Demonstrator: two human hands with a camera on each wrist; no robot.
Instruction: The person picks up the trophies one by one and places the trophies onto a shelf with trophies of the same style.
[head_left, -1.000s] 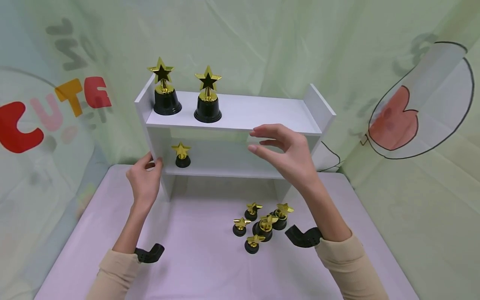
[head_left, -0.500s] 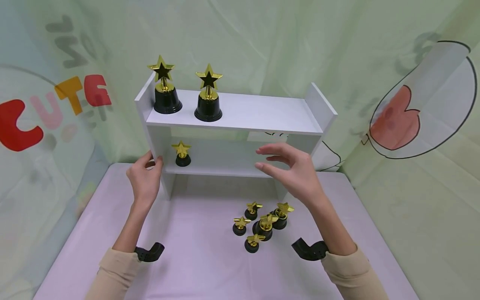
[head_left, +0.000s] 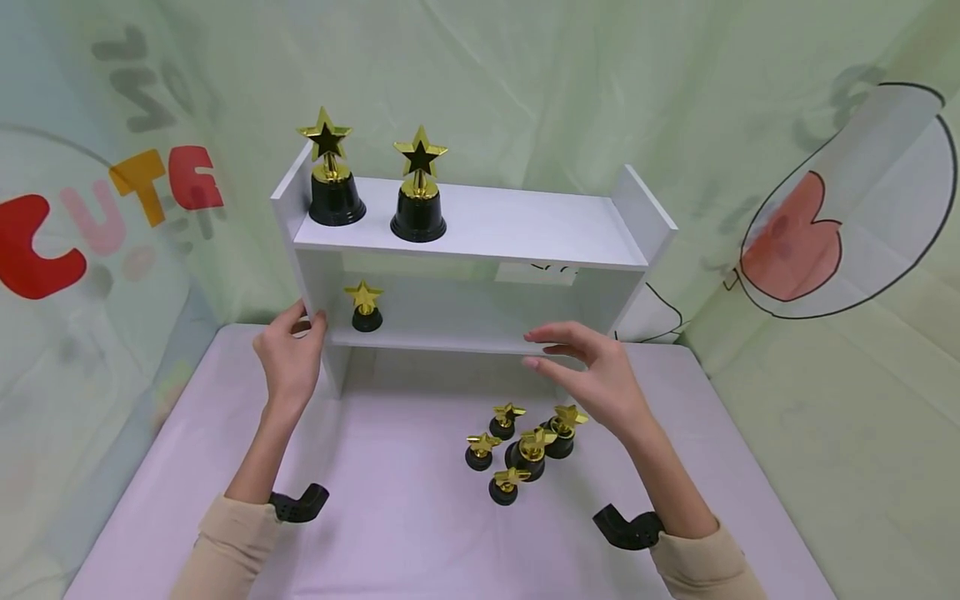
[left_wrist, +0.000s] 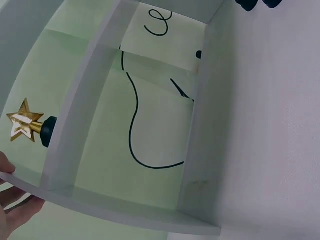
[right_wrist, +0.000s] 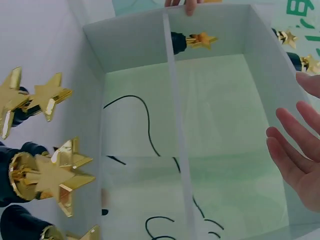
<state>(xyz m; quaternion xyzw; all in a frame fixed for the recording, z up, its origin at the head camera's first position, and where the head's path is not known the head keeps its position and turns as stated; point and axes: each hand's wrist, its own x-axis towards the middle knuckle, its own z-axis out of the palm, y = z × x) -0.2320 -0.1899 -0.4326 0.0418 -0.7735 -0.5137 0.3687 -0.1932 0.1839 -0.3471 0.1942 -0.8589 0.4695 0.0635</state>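
My left hand (head_left: 289, 358) pinches the left side panel of a white two-tier shelf (head_left: 480, 337); in the left wrist view the thumb (left_wrist: 5, 164) lies on one face of the panel and the fingers on the other. My right hand (head_left: 592, 375) hangs in the air in front of the shelf's lower right part, fingers apart and bent, nothing between them. Two larger gold star trophies, one at the left end (head_left: 336, 196) and one beside it (head_left: 418, 212), stand on the top tier. A smaller star trophy (head_left: 366, 310) stands at the left of the lower tier.
Several star trophies (head_left: 531, 454) stand in a cluster on the pale tablecloth (head_left: 405, 525), below and in front of my right hand. Printed fabric curtains (head_left: 570, 92) enclose the table at the back and sides.
My right hand has dropped from the height of the top tier to the lower tier's front edge and shifted slightly right, still holding nothing. The left hand keeps its place on the panel.
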